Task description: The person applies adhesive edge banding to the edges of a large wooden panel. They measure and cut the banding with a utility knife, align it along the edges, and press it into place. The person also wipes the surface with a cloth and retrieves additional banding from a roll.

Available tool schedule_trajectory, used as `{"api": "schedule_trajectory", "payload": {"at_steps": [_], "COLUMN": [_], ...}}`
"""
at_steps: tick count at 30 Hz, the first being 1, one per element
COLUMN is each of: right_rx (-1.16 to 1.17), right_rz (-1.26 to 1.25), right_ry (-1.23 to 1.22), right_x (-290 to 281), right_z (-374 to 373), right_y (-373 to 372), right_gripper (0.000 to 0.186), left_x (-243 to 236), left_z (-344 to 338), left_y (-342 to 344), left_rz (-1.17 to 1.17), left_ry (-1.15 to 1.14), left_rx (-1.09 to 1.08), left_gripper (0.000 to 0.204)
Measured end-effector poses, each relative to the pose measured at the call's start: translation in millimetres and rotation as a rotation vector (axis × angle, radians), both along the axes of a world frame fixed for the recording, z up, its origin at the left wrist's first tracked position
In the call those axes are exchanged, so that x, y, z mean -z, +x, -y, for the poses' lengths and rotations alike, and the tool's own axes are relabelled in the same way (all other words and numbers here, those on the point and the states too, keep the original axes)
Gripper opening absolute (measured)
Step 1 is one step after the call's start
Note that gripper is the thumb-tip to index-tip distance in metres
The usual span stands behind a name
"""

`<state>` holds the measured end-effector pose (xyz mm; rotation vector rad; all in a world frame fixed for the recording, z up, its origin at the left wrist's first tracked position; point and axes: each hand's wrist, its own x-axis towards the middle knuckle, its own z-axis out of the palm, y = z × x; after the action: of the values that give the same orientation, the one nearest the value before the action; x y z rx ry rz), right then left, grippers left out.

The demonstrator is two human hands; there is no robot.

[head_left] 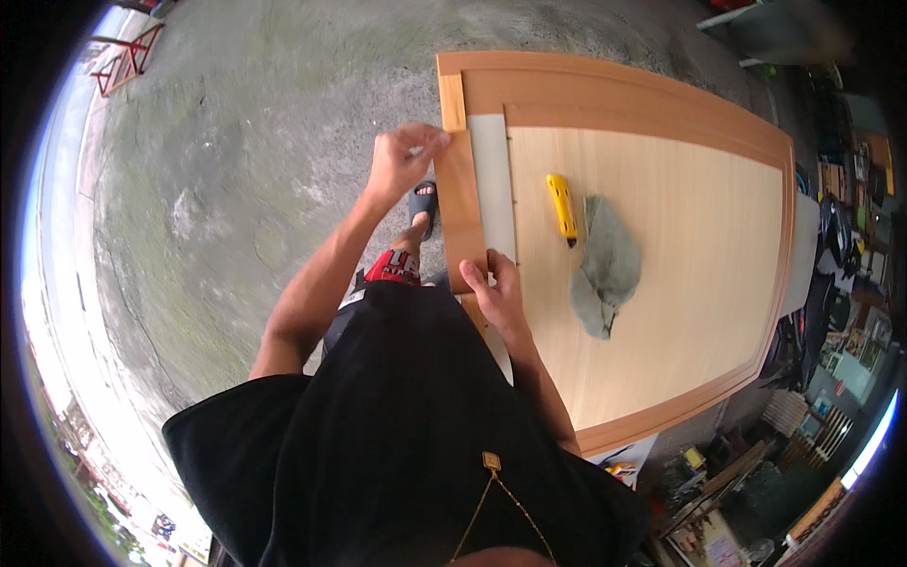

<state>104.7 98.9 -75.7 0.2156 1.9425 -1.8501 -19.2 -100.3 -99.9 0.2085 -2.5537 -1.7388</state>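
A framed wooden panel with a pale center lies to my right. Along its left side is a flat orange-brown strip, beside a pale grey band. My left hand pinches the strip's upper end, fingers closed. My right hand grips its lower end, thumb on top and other fingers partly hidden. A yellow tool, apparently a utility knife, lies on the panel beside a crumpled grey-green cloth.
Concrete floor spreads to my left, with a red metal frame far off. My sandaled foot shows beside the panel. Crowded shelves, dark gear and assorted boards line the right side.
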Motion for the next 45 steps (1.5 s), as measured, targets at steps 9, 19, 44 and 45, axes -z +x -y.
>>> {"api": "schedule_trajectory", "payload": {"at_steps": [9, 19, 44, 45], "right_rx": [0.122, 0.183, 0.233, 0.232], "right_rz": [0.121, 0.283, 0.289, 0.295], "right_ry": [-0.115, -0.129, -0.092, -0.092], "right_x": [47.0, 45.5, 40.5, 40.5], "right_z": [48.8, 59.3, 62.1, 62.1], "right_y": [-176.3, -192.4, -195.2, -195.3], "right_gripper": [0.024, 0.021, 0.034, 0.034], "left_x": [140.6, 140.5, 161.8, 162.8], "left_z": [39.3, 35.4, 36.8, 37.3], "left_y": [-169.5, -182.2, -193.7, -193.6], "left_rz": [-0.415, -0.371, -0.276, -0.272], "left_ry": [-0.431, -0.361, -0.199, -0.201], "left_rx": [-0.082, -0.098, 0.003, 0.007], "left_gripper": [0.019, 0.024, 0.014, 0.014]}}
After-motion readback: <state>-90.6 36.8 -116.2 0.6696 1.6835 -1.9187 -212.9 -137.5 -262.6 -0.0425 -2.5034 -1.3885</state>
